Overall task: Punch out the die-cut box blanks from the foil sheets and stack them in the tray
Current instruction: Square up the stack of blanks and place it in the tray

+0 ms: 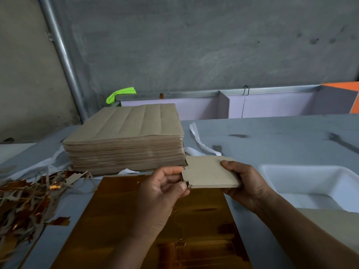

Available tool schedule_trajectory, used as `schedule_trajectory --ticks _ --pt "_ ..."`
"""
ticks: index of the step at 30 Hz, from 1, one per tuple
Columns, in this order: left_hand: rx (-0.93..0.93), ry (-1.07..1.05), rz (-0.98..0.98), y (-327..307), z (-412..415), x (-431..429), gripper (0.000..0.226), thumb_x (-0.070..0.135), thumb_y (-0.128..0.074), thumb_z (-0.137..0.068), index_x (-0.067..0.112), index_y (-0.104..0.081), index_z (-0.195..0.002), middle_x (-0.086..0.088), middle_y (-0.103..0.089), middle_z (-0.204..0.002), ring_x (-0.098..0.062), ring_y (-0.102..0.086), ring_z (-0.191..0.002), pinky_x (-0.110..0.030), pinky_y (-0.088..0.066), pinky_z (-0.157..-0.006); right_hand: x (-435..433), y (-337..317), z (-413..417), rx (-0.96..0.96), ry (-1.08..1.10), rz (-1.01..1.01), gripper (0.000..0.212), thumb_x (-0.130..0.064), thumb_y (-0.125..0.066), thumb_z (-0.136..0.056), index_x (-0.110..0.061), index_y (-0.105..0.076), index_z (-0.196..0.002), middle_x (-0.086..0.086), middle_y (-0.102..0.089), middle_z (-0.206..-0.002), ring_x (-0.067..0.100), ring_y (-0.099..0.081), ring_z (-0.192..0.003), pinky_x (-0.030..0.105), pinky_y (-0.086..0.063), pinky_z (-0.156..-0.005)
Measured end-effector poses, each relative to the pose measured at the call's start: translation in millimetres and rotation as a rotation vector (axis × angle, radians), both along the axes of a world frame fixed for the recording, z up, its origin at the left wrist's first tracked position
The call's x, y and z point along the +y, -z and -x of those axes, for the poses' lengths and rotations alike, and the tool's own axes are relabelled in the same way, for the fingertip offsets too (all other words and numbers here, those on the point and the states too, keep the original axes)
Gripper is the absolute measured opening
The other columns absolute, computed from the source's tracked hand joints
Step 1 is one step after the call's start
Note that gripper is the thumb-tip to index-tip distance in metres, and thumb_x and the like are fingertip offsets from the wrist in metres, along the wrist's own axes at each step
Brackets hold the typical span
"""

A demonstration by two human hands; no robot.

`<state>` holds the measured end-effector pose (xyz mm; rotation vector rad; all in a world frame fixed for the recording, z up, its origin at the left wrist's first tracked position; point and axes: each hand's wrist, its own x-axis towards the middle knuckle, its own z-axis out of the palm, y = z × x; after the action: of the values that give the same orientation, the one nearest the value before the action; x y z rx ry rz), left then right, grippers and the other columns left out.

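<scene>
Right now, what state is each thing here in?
Blanks: small stack, held, brown side up.
Left hand: pinching the stack's left edge.
Right hand: gripping its right edge.
Sheet pile: stacked, brown side up.
Foil sheet: flat, gold side up.
Scraps: loose heap.
Tray: no blanks visible.

Grey table [272,136]: sheet stack [124,144], scraps [25,197], tray [310,177].

Dim, flat light, cool grey, no lamp in view; the wall [194,45] looks murky w/ faint mottling. Shadows are soft & weak, only a dark streak or two on the foil sheet [120,210]. The foil gives a dull amber sheen, no hard glare; small glints on the scrap strips [25,200]. The white tray [291,169] is the brightest patch, nearly washed out. Wide-angle bend: the pipe [62,55] leans, the table [272,136] edge bows. The sheet stack [124,133] at centre is crisp; bottom corners go soft.
</scene>
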<state>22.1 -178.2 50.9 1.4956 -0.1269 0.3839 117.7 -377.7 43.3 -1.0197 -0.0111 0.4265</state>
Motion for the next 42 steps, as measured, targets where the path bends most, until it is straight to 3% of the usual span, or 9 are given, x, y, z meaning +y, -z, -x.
schedule_trajectory --ticks 4,9,14,19,24,27,33,39,42 --pt "0.062 0.002 0.045 0.4 0.9 0.0 0.040 -0.008 -0.063 -0.088 0.018 -0.058 -0.117 -0.007 -0.076 -0.096 -0.022 -0.074 -0.092 -0.027 -0.059 -0.072 -1.3 -0.2 0.2 -0.032 0.015 0.029 0.047 -0.019 -0.068 -0.072 -0.003 -0.063 -0.116 0.011 -0.072 -0.089 0.019 -0.070 -0.076 0.031 -0.054 -0.066" --pt "0.189 -0.001 0.137 2.4 -1.9 -0.1 0.038 -0.003 -0.065 -0.089 0.026 -0.061 -0.114 -0.004 -0.076 -0.094 -0.019 -0.073 -0.093 -0.026 -0.059 -0.072 -1.4 -2.5 3.9 -0.121 0.041 0.060 0.049 -0.022 -0.068 -0.073 -0.008 -0.062 -0.120 0.008 -0.073 -0.092 0.016 -0.071 -0.076 0.029 -0.056 -0.060" --pt "0.204 -0.085 0.050 9.3 -3.2 -2.9 0.033 -0.001 -0.065 -0.090 0.029 -0.066 -0.104 0.001 -0.076 -0.093 -0.010 -0.073 -0.090 -0.020 -0.057 -0.067 -0.7 -2.5 4.8 -0.189 0.012 0.092 0.046 -0.024 -0.067 -0.077 -0.015 -0.063 -0.122 0.008 -0.072 -0.102 0.018 -0.070 -0.087 0.032 -0.055 -0.071" --pt "0.152 -0.213 -0.102 12.9 -7.4 -1.3 0.033 -0.002 -0.064 -0.091 0.026 -0.069 -0.108 0.004 -0.073 -0.094 -0.004 -0.071 -0.086 -0.019 -0.057 -0.067 0.6 -2.0 6.6 -0.212 -0.031 0.123 0.052 -0.025 -0.067 -0.079 -0.016 -0.060 -0.129 0.008 -0.071 -0.110 0.023 -0.064 -0.100 0.036 -0.052 -0.081" --pt "0.169 -0.279 -0.179 16.1 -10.0 2.0 0.033 0.002 -0.065 -0.091 0.027 -0.067 -0.111 0.007 -0.072 -0.095 0.001 -0.070 -0.082 -0.020 -0.058 -0.068 2.1 -2.4 8.5 -0.214 -0.098 0.154 0.061 -0.019 -0.066 -0.065 -0.017 -0.061 -0.126 0.004 -0.074 -0.100 0.022 -0.065 -0.096 0.029 -0.055 -0.064" --pt "0.207 -0.301 -0.153 18.7 -10.7 1.9 0.034 0.004 -0.066 -0.091 0.026 -0.063 -0.117 0.003 -0.071 -0.100 -0.001 -0.071 -0.082 -0.021 -0.058 -0.069 4.1 -0.4 7.9 -0.224 -0.091 0.153 0.066 -0.007 -0.068 -0.063 -0.015 -0.059 -0.128 0.006 -0.073 -0.103 0.024 -0.065 -0.098 0.030 -0.056 -0.064" --pt "0.314 -0.299 -0.082 20.3 -10.3 -4.3 0.039 0.009 -0.062 -0.095 0.015 -0.057 -0.133 -0.005 -0.068 -0.119 -0.010 -0.068 -0.095 -0.023 -0.058 -0.077 6.2 3.1 6.3 -0.269 -0.033 0.139 0.052 -0.004 -0.062 -0.073 -0.016 -0.061 -0.124 0.005 -0.075 -0.101 0.020 -0.070 -0.091 0.030 -0.057 -0.067" --pt "0.389 -0.274 -0.224 20.4 -12.2 -10.7 0.038 0.014 -0.058 -0.099 0.017 -0.055 -0.136 0.011 -0.063 -0.100 -0.006 -0.065 -0.093 -0.019 -0.054 -0.072 6.5 6.3 3.2 -0.282 0.026 0.185 0.040 0.004 -0.054 -0.089 -0.016 -0.062 -0.123 0.011 -0.071 -0.108 0.026 -0.064 -0.101 0.032 -0.058 -0.074" --pt "0.403 -0.277 -0.329 19.9 -11.3 -15.8 0.043 0.016 -0.055 -0.100 0.023 -0.049 -0.141 0.015 -0.058 -0.102 -0.006 -0.062 -0.097 -0.018 -0.052 -0.072 7.3 6.4 4.8 -0.292 0.025 0.199 0.043 0.004 -0.054 -0.090 -0.018 -0.059 -0.126 0.014 -0.066 -0.116 0.028 -0.061 -0.106 0.029 -0.057 -0.071"
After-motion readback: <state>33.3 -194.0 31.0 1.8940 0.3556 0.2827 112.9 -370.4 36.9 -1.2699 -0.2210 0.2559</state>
